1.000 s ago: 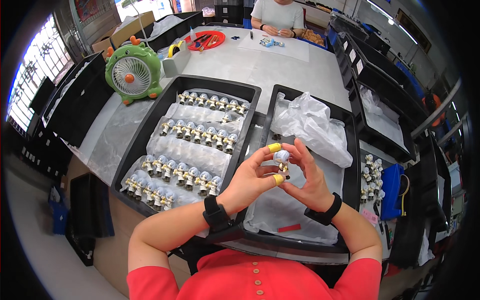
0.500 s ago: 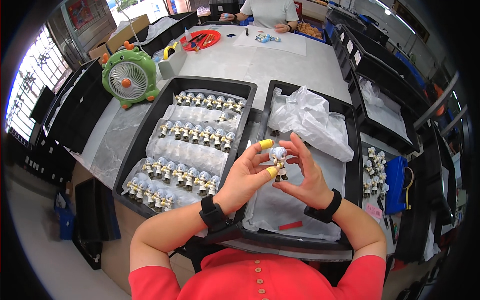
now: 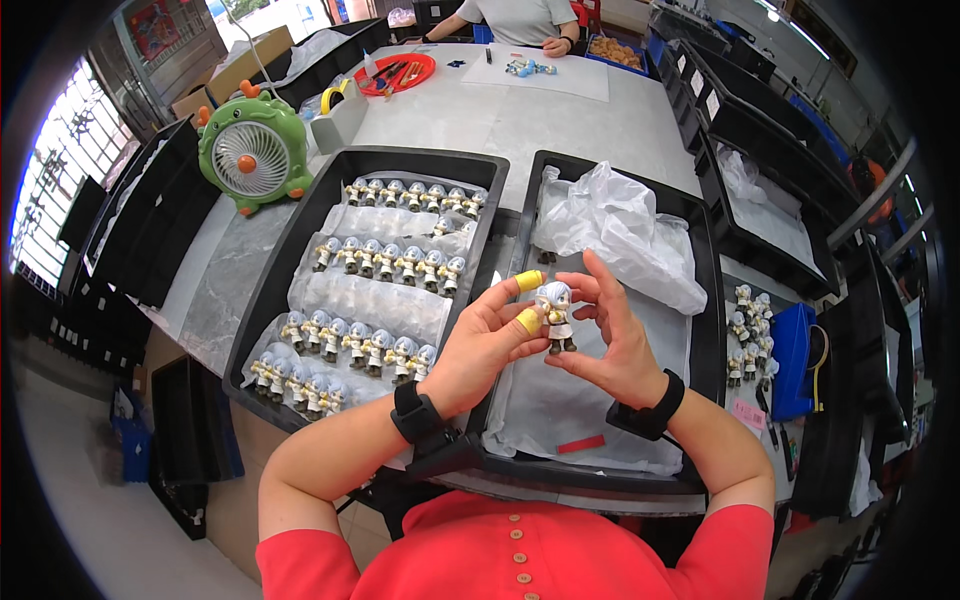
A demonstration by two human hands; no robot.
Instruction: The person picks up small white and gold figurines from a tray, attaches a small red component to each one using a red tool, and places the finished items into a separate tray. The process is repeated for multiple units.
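A small figurine (image 3: 558, 318) with pale hair, a white and yellow outfit and dark boots is upright between my hands, above the right tray (image 3: 716, 390). My left hand (image 3: 490, 330), with yellow covers on thumb and forefinger, pinches its left side. My right hand (image 3: 618, 345) curls round its other side, thumb by the boots and fingers near the head; its forefinger points up. Similar figurines lie in rows on white sheets in the left tray (image 3: 243, 325). Crumpled white sheeting (image 3: 610, 225) fills the far part of the right tray, partly covering another figurine.
A green fan (image 3: 250, 150) stands left of the trays. More figurines (image 3: 750, 330) cluster at the right, beside a blue bin (image 3: 793, 355). A red strip (image 3: 580, 444) lies in the right tray. Across the table (image 3: 440, 110) sits another person (image 3: 515, 20), near a red dish (image 3: 400, 72) of tools.
The figurine has turned slightly and sits a bit lower between my hands. My left thumb has shifted toward its upper side. The person opposite has stretched one arm out to the left.
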